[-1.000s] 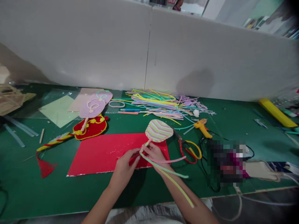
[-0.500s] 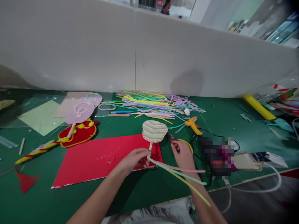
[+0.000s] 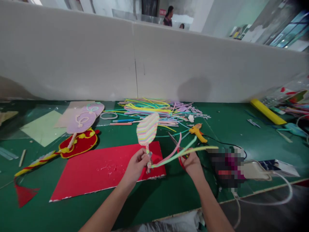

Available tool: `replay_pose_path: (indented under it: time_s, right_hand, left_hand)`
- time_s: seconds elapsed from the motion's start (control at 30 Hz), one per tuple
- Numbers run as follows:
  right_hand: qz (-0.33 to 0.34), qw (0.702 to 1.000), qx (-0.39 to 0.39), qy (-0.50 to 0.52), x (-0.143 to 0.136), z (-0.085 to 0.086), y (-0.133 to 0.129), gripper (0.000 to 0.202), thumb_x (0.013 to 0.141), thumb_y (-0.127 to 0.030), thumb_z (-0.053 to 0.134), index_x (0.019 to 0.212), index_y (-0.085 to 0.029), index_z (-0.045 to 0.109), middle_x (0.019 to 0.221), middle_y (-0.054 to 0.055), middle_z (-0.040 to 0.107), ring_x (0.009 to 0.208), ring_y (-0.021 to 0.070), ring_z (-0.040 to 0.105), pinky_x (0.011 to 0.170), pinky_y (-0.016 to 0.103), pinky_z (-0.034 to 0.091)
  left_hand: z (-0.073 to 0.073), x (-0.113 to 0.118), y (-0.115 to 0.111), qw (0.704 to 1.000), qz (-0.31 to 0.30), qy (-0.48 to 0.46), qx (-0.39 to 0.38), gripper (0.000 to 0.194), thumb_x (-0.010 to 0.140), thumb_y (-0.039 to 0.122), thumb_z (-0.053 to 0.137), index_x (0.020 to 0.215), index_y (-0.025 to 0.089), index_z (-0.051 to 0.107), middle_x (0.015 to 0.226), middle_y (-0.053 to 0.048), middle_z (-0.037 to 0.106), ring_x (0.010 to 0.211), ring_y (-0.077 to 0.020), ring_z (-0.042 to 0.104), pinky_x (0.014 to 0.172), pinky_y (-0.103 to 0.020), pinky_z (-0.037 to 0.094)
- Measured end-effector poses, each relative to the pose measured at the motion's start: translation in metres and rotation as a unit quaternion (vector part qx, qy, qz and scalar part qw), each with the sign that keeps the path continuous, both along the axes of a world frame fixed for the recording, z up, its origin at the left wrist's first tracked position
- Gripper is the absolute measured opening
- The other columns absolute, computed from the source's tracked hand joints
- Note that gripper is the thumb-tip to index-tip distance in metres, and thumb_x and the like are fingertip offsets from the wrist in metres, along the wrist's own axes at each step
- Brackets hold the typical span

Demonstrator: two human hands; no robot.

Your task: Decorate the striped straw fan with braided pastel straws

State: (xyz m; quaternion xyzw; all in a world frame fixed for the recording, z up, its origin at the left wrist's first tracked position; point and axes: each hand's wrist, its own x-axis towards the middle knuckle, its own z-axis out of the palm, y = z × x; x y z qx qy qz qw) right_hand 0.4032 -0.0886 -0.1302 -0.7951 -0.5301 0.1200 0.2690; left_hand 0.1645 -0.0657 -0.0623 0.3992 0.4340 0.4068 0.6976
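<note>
My left hand (image 3: 138, 163) is closed round the handle of a small fan (image 3: 146, 129) striped in pastel pink, yellow, green and purple. From the lower end of that handle, loose pipe cleaners (image 3: 185, 151) in pink, green and yellow stick out to the right. My right hand (image 3: 191, 163) grips a pair of scissors (image 3: 180, 151) with red handles, its blades pointing up and left behind the loose strands. Whether the blades touch a strand I cannot tell. Under the left hand lies a red board (image 3: 91, 174).
Behind lies a heap of pipe cleaners (image 3: 145, 106). A yellow glue gun (image 3: 198, 132) with a black cable rests at the right. Purple fan shapes (image 3: 83, 121) and a red and yellow fan (image 3: 79, 145) lie left. A grey partition (image 3: 72, 58) bounds the green table (image 3: 229, 122).
The fan has turned more edge-on and shifted left. Its loose strands have swung upward. My right hand has raised the scissors, so they now show more clearly beside the strands.
</note>
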Motion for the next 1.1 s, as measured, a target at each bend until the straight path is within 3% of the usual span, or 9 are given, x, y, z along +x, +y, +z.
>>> replay_pose_path:
  time_s: [0.13,0.27,0.37,0.5,0.63,0.73,0.83,0.97,1.1]
  right_hand:
    - [-0.064,0.984,-0.046,0.163,0.01,0.006,-0.004,0.027,0.068,-0.043,0.055,0.077,-0.019,0.045,0.061,-0.001,0.054,0.052,0.0144,0.053,0.049,0.026,0.042]
    - [-0.047,0.939,-0.045,0.338,0.007,0.014,-0.011,0.035,0.066,-0.052,0.057,0.077,-0.02,0.045,0.048,-0.008,0.041,0.035,0.0087,0.038,0.035,0.022,0.032]
    - [0.001,0.913,-0.056,0.403,-0.01,0.025,-0.018,0.039,0.063,-0.054,0.061,0.076,-0.02,0.047,0.047,-0.009,0.035,0.035,0.0065,0.034,0.033,0.019,0.028]
    - [0.069,0.878,-0.088,0.466,-0.043,0.044,-0.028,0.044,0.061,-0.058,0.061,0.079,-0.019,0.051,0.06,-0.004,0.047,0.046,0.0063,0.043,0.041,0.018,0.037]
    - [0.094,0.83,-0.152,0.528,-0.072,0.054,-0.028,0.053,0.059,-0.067,0.056,0.082,-0.019,0.05,0.06,-0.003,0.045,0.045,0.0065,0.043,0.04,0.018,0.039]
    - [0.091,0.841,-0.196,0.495,-0.085,0.053,-0.024,0.06,0.053,-0.075,0.051,0.071,-0.018,0.048,0.052,-0.005,0.039,0.035,0.0058,0.037,0.029,0.019,0.032]
    - [0.087,0.861,-0.21,0.455,-0.092,0.047,-0.023,0.056,0.056,-0.073,0.05,0.064,-0.017,0.047,0.045,-0.006,0.036,0.031,0.0056,0.034,0.026,0.018,0.029]
    - [0.072,0.862,-0.247,0.437,-0.098,0.04,-0.025,0.047,0.062,-0.063,0.053,0.067,-0.017,0.05,0.041,-0.008,0.035,0.027,0.0046,0.033,0.025,0.016,0.028]
    - [0.079,0.863,-0.239,0.437,-0.1,0.042,-0.021,0.055,0.059,-0.069,0.051,0.072,-0.015,0.053,0.041,-0.008,0.036,0.026,0.0039,0.033,0.024,0.015,0.027]
  left_hand:
    - [-0.005,-0.004,0.022,0.994,0.104,-0.009,0.043,0.026,0.072,0.037,0.06,0.066,0.018,0.043,0.049,0.006,0.052,0.04,-0.0054,0.044,0.042,-0.017,0.035]
    - [-0.014,-0.008,0.051,0.982,0.181,-0.032,0.052,0.024,0.071,0.034,0.061,0.067,0.018,0.044,0.053,0.005,0.053,0.045,-0.0053,0.046,0.045,-0.017,0.036]
    - [-0.015,-0.009,0.067,0.979,0.188,-0.027,0.072,0.025,0.071,0.034,0.061,0.064,0.018,0.044,0.05,0.005,0.051,0.044,-0.0052,0.043,0.045,-0.016,0.034]
    - [-0.011,-0.005,0.077,0.98,0.177,-0.026,0.088,0.026,0.068,0.037,0.063,0.064,0.017,0.046,0.049,0.006,0.048,0.041,-0.0041,0.035,0.04,-0.016,0.026]
    - [-0.003,-0.004,0.079,0.982,0.158,-0.034,0.097,0.025,0.071,0.037,0.061,0.066,0.018,0.046,0.05,0.006,0.049,0.042,-0.0044,0.035,0.041,-0.017,0.026]
    - [0.002,-0.003,0.077,0.981,0.161,-0.01,0.108,0.026,0.071,0.037,0.06,0.064,0.017,0.045,0.048,0.006,0.048,0.042,-0.0049,0.037,0.041,-0.017,0.027]
    - [0.003,-0.003,0.075,0.977,0.178,-0.007,0.113,0.026,0.072,0.038,0.06,0.066,0.017,0.046,0.049,0.006,0.047,0.042,-0.0051,0.038,0.042,-0.017,0.029]
    - [0.002,-0.005,0.075,0.977,0.183,-0.044,0.098,0.023,0.072,0.035,0.06,0.068,0.018,0.046,0.05,0.006,0.046,0.042,-0.0046,0.037,0.041,-0.017,0.029]
    - [0.005,-0.007,0.077,0.981,0.168,-0.048,0.081,0.022,0.072,0.033,0.06,0.066,0.017,0.045,0.048,0.007,0.045,0.041,-0.0043,0.036,0.039,-0.016,0.028]
